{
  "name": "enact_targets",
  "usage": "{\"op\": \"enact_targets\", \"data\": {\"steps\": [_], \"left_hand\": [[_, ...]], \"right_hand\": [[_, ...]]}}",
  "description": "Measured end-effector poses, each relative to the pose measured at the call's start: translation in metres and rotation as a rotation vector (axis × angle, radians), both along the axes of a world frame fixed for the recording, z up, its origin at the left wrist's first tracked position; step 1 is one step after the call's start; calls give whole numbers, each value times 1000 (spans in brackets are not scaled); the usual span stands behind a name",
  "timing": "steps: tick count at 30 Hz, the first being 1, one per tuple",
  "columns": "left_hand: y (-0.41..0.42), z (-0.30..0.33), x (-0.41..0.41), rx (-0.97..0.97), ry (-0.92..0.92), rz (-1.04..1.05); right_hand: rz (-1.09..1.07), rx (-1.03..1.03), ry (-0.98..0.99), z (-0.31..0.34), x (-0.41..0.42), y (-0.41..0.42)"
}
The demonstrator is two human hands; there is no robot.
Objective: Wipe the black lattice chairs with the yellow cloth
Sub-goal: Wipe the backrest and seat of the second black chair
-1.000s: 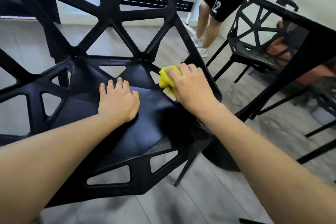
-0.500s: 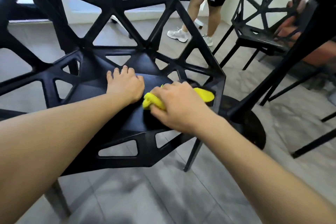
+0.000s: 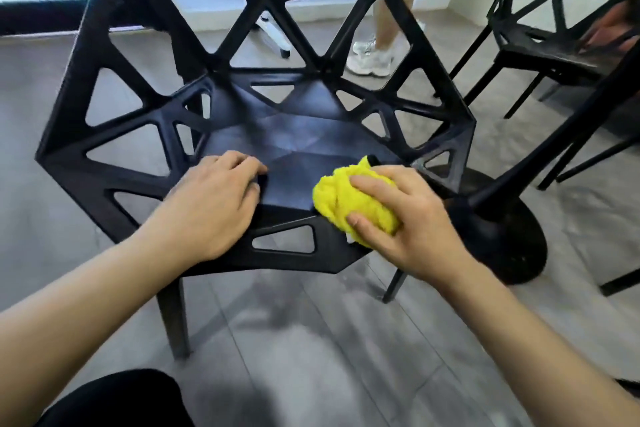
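A black lattice chair [image 3: 298, 135] stands in front of me, its seat facing up. My right hand [image 3: 408, 218] grips a bunched yellow cloth [image 3: 349, 201] and presses it on the front right edge of the seat. On the front left part of the seat rests my left hand [image 3: 214, 204], fingers loosely bent, holding nothing. A second black lattice chair [image 3: 554, 42] stands at the far right.
A black table leg [image 3: 561, 135] slants down to a round base [image 3: 509, 239] just right of the chair. Behind the chair stands a person in white sneakers [image 3: 372, 57]. The floor is grey wood plank. A white stand foot [image 3: 273, 35] is behind the backrest.
My right hand has drawn the cloth from the back of the seat toward its front right edge. My left hand slid back to the front left. The view has pulled back from the chair.
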State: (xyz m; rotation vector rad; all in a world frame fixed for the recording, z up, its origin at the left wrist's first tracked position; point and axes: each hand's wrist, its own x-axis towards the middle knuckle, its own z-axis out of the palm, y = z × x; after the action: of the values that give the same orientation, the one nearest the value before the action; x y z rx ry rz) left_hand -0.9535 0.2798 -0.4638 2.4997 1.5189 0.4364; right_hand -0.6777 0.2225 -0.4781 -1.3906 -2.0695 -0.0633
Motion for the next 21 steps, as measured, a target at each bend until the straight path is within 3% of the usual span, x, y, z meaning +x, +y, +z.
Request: {"op": "enact_targets", "data": {"steps": [5, 8, 11, 14, 18, 21], "left_hand": [[-3, -13, -1, -67, -231, 118], [-9, -14, -4, 12, -117, 42], [-14, -9, 3, -7, -67, 132], [-4, 8, 29, 2, 41, 259], [15, 11, 82, -38, 44, 9], [11, -6, 101, -21, 165, -87]], "right_hand": [[89, 251, -74, -34, -104, -22], [78, 296, -128, -38, -69, -26], [-165, 280, -83, -35, 0, -28], [-381, 276, 17, -36, 15, -21], [-332, 275, -11, -42, -11, -24], [-364, 279, -77, -34, 10, -15]]}}
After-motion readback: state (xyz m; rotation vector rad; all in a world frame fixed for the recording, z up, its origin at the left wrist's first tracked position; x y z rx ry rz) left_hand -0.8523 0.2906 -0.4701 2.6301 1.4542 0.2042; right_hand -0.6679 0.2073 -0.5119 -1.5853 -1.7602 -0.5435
